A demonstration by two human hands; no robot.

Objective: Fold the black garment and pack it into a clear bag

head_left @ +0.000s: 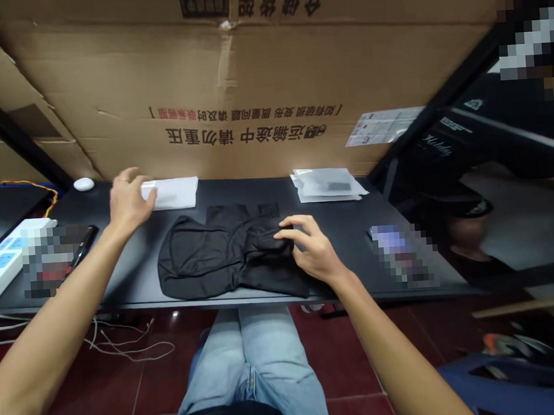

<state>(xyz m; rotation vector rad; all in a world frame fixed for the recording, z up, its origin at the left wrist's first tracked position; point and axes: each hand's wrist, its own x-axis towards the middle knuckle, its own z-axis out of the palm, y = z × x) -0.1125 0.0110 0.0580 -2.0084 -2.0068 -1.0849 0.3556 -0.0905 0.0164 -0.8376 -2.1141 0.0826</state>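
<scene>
Head view: a broad brown cardboard panel (156,71) with upside-down printing stands behind a long, flat black desk (346,256). On the desk, near the front edge and between the person's arms, lies a soft black cloth piece (204,249) with raised seams and strap-like flaps pointing toward the cardboard. To its left sits a white plastic power strip (20,239); beyond it to the right lie overlapping translucent whitish packets (329,185), well apart from the cloth, and beyond it to the left a flat white packet (177,193). The left hand (129,201) has spread, loosely curved fingers beside that white packet; whether they touch it I can't make out. The right hand (314,249) bends its fingers over the cloth's right end, possibly pinching it; the grip is unclear. By my judgement, laying out the cloth is mostly done, while creases are left unsmoothed. Smallest is a glossy white rounded object (83,184).
</scene>
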